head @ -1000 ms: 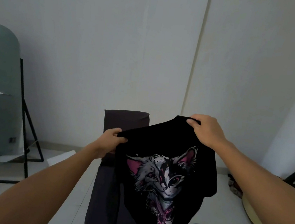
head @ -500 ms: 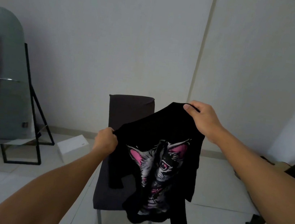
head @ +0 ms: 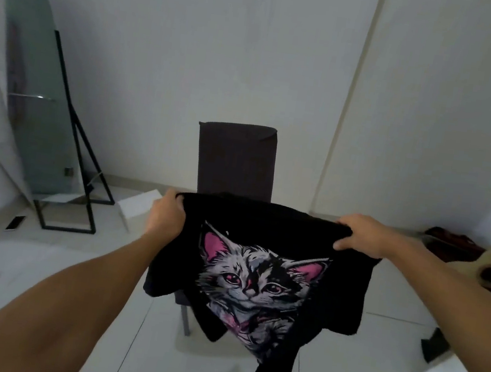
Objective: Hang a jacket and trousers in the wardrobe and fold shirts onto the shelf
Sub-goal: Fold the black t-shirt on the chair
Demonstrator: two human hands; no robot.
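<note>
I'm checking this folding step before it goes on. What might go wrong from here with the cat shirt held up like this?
1. The black cat shirt hangs bunched and uneven from the left hand and right hand; folded like this, it may crease.
2. No shelf or flat surface is in view; only the chair stands behind, so folding in mid-air could turn out sloppy.
3. Its lowest corner hangs nearest the floor and might drag if lowered.

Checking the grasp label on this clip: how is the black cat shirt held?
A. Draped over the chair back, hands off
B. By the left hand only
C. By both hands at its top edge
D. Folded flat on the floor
C: the left hand and right hand each grip the top edge of the shirt, which hangs spread between them in front of the chair.
</note>
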